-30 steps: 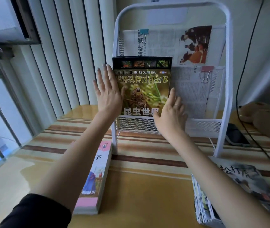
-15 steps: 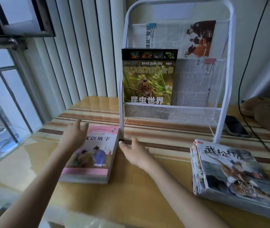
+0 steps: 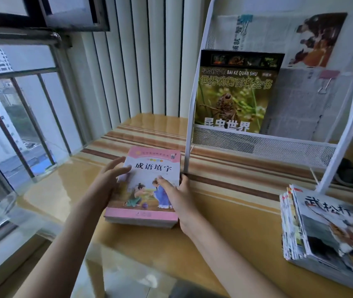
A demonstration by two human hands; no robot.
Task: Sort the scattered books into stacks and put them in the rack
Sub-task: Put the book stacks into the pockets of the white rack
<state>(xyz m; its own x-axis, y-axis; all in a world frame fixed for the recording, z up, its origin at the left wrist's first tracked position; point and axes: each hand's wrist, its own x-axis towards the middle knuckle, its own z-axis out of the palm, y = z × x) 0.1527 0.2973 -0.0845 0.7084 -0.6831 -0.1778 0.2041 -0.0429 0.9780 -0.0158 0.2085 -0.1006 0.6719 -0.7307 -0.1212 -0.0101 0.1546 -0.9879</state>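
At the far left a barred window (image 3: 16, 125) looks out on buildings. Next, on the glossy striped surface (image 3: 225, 222), we have our left hand (image 3: 108, 181) laid against the left edge of the pink stack of books (image 3: 147, 188), fingers nearly straight, thumb over the cover. Our right hand (image 3: 176, 195) grips the stack's right edge, thumb on top, fingers tucked under out of sight. We judge the stack thick, stiff and fairly heavy, with slick covers, so both side edges are the place to hold. Right of it stands the white rack (image 3: 263, 145), already holding an insect encyclopedia (image 3: 233, 91) and clipped newspapers (image 3: 304, 104). At far right a magazine pile (image 3: 321, 229) is cut off by the frame.
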